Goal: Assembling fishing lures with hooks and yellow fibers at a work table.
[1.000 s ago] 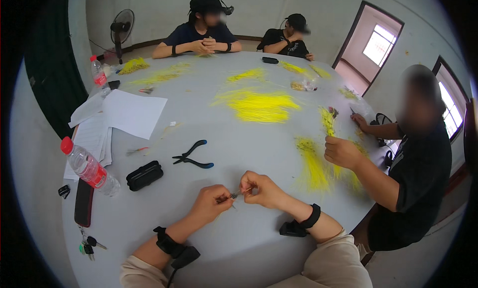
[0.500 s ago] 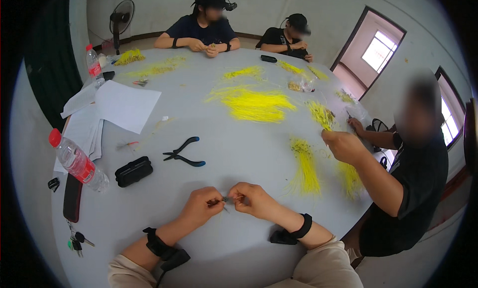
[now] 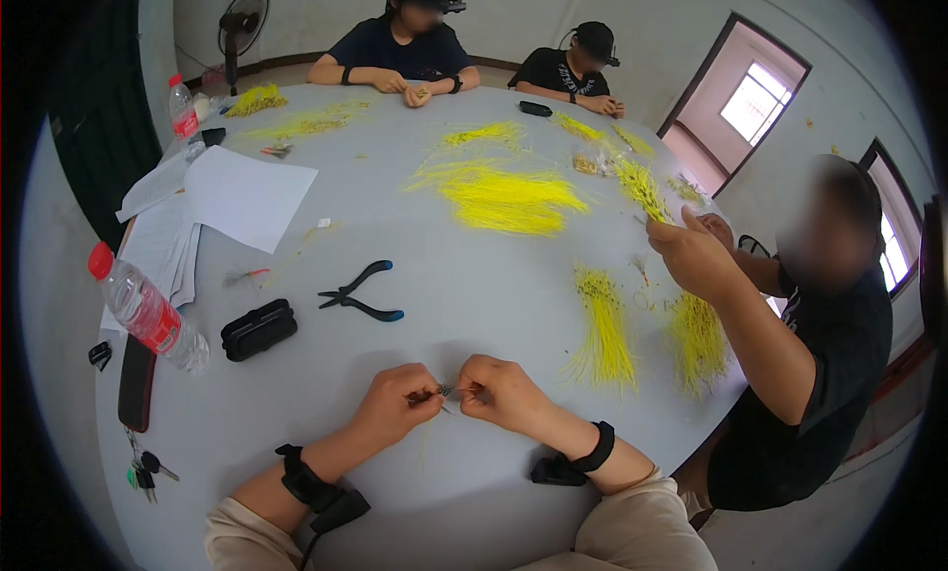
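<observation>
My left hand (image 3: 400,398) and my right hand (image 3: 502,388) meet over the near part of the table, both closed in a pinch. Between their fingertips is a small dark grey piece with thin strands (image 3: 446,391), too small to name exactly. One pale strand hangs below the left fingers. Nearest beyond the hands lie pliers (image 3: 342,298) with blue-tipped handles, jaws pointing left, and a black oblong case (image 3: 259,329). To the right of my hands is a bundle of yellow strands (image 3: 606,329) with darker knotted tops.
A larger pile of yellow strands (image 3: 509,201) covers the table's middle. Left are a water bottle (image 3: 153,314), paper sheets (image 3: 247,196), a dark phone-like slab (image 3: 136,383) and keys (image 3: 148,467). A co-worker's hand (image 3: 696,255) reaches in from the right; two people sit opposite.
My hands still pinch the small dark piece, the right one shifted slightly. At right, the co-worker has lifted a yellow bundle and brought both hands together. The view has tilted a little.
</observation>
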The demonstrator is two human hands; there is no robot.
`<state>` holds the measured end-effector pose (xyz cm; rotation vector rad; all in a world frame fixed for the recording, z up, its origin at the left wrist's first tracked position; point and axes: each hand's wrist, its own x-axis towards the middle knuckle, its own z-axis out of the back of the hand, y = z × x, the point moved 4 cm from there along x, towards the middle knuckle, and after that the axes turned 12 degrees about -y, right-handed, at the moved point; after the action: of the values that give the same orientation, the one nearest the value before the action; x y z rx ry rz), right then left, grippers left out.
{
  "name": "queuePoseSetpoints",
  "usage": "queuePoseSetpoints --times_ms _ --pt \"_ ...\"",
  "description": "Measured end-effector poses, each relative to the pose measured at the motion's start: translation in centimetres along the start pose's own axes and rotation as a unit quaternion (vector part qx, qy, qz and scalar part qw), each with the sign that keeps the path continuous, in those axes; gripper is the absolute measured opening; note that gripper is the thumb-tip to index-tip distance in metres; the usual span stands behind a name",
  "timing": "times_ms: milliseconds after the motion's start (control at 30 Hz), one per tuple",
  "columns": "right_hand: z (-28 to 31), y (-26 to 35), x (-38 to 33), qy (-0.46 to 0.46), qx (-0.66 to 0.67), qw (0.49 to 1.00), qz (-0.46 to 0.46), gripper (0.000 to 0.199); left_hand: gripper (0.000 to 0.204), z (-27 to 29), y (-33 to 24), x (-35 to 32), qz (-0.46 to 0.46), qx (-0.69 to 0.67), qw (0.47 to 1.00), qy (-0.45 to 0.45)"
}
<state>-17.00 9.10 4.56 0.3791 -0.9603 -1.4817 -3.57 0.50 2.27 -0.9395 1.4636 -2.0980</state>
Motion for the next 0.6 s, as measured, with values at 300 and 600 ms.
queuePoseSetpoints --times_ms 300,600 --pt "0.5 0.9 0.1 0.000 -0.009 1.000 0.013 0.015 0.010 0.3 -0.5 0.3 -0.018 -0.002 1.000 0.016" --pt "0.7 1.7 0.1 -0.030 -0.060 0.995 0.077 0.017 0.012 0.3 -0.7 0.5 -0.007 -0.013 0.999 0.031"
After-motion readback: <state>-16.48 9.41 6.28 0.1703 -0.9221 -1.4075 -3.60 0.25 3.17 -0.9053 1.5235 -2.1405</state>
